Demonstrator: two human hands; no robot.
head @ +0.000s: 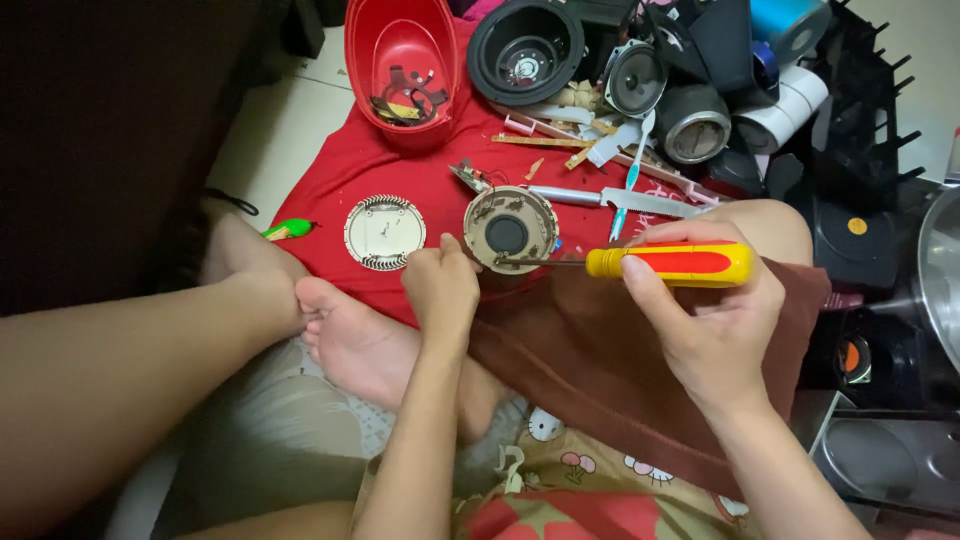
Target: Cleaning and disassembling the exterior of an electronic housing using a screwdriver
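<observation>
My right hand (700, 320) grips a yellow and red screwdriver (672, 263) held level, its thin shaft pointing left. The tip touches a round beige appliance part (510, 228) with a dark centre hole, lying on a red cloth (440, 170). My left hand (441, 285) is closed at the left rim of that round part, steadying it. A flat round plate with a toothed rim (384, 231) lies on the cloth just left of my left hand. My bare feet rest below it.
A red plastic shell (402, 55) holding small metal pieces stands at the back. Black round housings, speaker-like parts, a knife (640, 201), a toothbrush and strips lie behind the work. Black appliances crowd the right side. A green object (289, 228) lies at the cloth's left edge.
</observation>
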